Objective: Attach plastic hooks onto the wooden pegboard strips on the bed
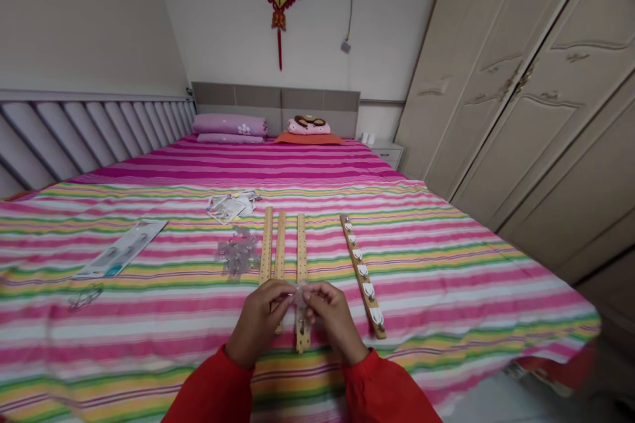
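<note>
My left hand (260, 320) and my right hand (333, 317) meet over the near edge of a striped bed (446, 277), both pinched on a small clear hook piece (300, 295) held between the fingertips. Under them lie three perforated wooden strips (280, 244) side by side, running away from me. A fourth wooden strip (361, 272) with several white hooks fitted lies just to the right. A small heap of clear hooks (238, 253) sits left of the strips. Red sleeves cover both forearms.
A torn plastic wrapper (231, 205) lies beyond the strips and a flat package card (122, 249) at the left. Pillows (231, 125) rest at the headboard. A wardrobe (520, 92) lines the right side, with a narrow floor gap beside the bed.
</note>
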{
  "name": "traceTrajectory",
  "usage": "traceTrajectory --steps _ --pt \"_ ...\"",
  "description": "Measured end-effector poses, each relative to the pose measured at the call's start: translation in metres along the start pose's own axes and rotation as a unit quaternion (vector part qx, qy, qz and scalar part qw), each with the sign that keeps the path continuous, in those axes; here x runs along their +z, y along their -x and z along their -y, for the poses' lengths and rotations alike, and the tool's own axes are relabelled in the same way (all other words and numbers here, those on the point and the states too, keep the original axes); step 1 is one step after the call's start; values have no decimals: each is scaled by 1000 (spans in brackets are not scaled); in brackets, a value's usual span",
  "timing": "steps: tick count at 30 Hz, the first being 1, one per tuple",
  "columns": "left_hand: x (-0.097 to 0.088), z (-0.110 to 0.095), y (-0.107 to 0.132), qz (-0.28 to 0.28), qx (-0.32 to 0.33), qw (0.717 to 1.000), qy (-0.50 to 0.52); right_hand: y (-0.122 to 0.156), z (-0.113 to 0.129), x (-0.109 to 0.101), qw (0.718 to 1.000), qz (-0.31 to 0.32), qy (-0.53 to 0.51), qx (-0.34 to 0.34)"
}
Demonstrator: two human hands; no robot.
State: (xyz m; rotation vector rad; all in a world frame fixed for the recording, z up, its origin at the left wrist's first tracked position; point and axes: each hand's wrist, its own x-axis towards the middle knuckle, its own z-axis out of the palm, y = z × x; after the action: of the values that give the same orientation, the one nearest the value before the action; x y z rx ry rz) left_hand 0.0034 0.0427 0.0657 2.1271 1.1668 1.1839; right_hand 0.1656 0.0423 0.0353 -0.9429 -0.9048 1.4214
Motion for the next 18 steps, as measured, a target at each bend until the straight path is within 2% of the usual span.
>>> traceTrajectory --steps 6,10,14,18 --pt "5 5 0 -36 -50 998 16 -3 -4 -9 1000 -13 -5 2" --pt "9 10 -2 -51 -107 992 44 -9 3 -12 999 -2 37 -10" --pt "14 17 -8 -14 -161 981 103 -19 13 -12 995 32 88 -34" --pt "19 17 -15 38 -221 958 178 -30 19 -10 993 33 95 -62"
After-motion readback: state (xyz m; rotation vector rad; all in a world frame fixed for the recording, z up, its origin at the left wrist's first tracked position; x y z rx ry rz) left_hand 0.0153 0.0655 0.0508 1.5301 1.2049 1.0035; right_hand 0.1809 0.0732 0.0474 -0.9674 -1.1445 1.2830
